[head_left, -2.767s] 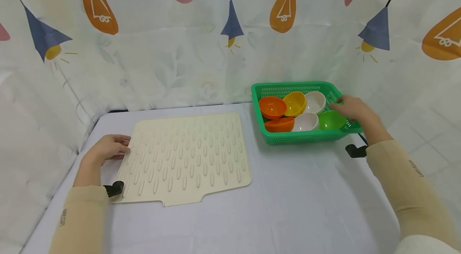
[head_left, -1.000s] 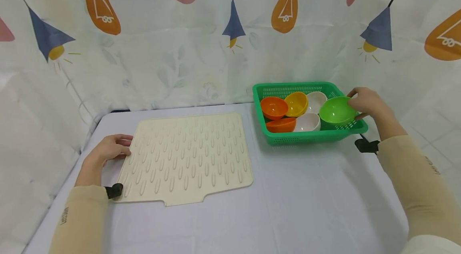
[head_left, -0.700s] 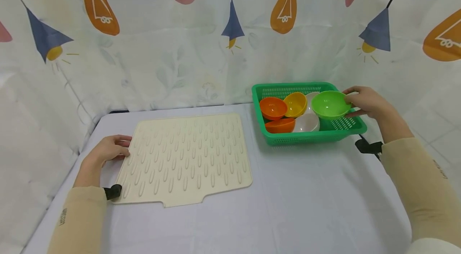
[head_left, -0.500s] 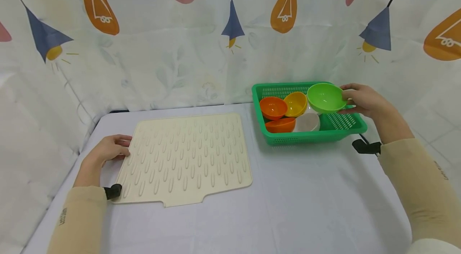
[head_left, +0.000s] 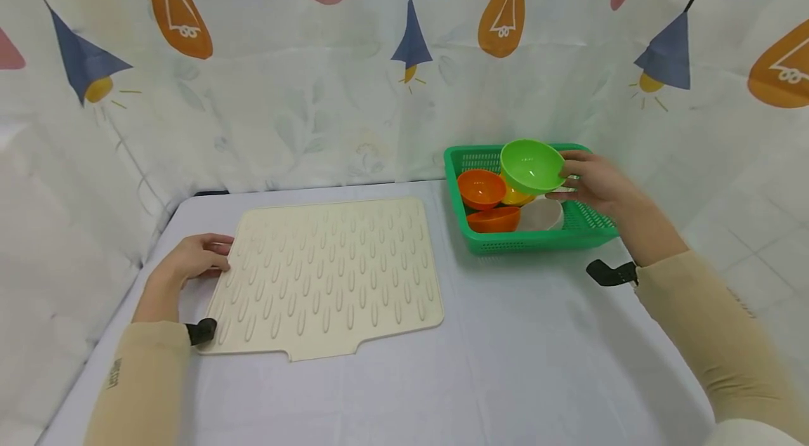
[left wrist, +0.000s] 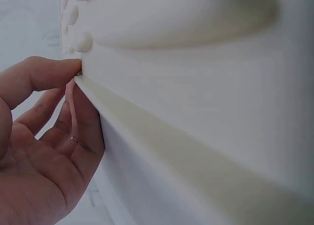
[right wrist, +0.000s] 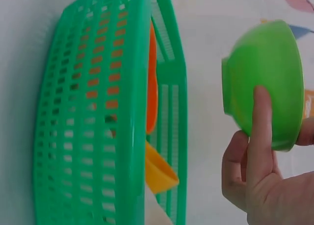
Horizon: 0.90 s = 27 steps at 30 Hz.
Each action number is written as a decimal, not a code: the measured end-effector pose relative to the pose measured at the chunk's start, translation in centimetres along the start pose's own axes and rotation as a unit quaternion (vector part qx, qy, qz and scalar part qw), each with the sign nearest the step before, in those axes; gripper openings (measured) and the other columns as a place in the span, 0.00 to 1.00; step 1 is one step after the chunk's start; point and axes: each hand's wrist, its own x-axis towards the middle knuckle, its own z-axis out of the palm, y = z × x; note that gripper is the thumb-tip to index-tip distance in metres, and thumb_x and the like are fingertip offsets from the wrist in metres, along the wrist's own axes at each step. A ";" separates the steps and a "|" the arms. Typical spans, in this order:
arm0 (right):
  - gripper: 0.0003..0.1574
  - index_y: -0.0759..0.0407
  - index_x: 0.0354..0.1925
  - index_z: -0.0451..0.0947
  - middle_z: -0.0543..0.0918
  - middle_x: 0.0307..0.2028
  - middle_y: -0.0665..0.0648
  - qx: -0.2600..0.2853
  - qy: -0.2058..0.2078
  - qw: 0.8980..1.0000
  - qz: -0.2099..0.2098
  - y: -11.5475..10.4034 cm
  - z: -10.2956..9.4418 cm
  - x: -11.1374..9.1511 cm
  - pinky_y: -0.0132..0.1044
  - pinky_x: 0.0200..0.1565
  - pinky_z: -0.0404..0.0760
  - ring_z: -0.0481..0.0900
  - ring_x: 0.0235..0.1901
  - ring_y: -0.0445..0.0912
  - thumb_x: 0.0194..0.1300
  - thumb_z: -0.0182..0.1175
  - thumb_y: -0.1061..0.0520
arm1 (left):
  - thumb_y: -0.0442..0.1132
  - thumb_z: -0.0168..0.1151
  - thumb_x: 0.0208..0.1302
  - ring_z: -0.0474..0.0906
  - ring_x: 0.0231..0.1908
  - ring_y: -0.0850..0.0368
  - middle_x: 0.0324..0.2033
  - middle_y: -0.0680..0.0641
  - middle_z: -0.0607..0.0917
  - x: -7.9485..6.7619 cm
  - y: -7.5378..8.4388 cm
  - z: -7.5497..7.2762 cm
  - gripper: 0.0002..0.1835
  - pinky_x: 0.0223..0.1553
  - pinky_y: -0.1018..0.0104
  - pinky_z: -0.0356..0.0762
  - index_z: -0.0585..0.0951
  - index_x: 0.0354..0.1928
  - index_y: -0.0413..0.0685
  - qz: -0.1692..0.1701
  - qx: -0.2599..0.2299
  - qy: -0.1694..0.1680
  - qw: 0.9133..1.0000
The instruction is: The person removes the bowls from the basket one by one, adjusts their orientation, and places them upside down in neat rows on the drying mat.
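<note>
My right hand (head_left: 597,182) holds a bright green bowl (head_left: 532,166) by its right side, raised over the green basket (head_left: 537,242). In the right wrist view the green bowl (right wrist: 267,78) is tilted, with fingers (right wrist: 261,122) against its outside. Inside the basket lie an orange bowl (head_left: 480,189), a second orange bowl (head_left: 494,220), a yellow bowl (head_left: 517,198) partly covered by the green one, and a white bowl (head_left: 542,215). My left hand (head_left: 192,258) pinches the left edge of a cream ridged drying mat (head_left: 329,277), thumb on top, as the left wrist view shows (left wrist: 49,132).
A white cloth covers the table (head_left: 404,397). Behind it hangs a pale curtain (head_left: 354,116) printed with lamps and bulbs. The mat lies left of the basket, with a strip of tablecloth between them.
My right hand has lifted the green bowl from the basket's right side and carried it left, over the yellow bowl. My left hand has stayed at the mat's edge.
</note>
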 end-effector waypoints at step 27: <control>0.35 0.64 0.72 0.58 0.73 0.58 0.62 0.026 -0.077 0.997 -0.011 2.8 13.4 -0.7 0.47 0.45 0.87 0.84 0.42 0.50 0.69 0.51 0.68 | 0.24 0.64 0.61 0.79 0.34 0.63 0.55 0.34 0.75 -0.2 0.0 0.5 0.39 0.38 0.68 0.83 0.61 0.73 0.25 -0.006 -0.007 0.027 1.000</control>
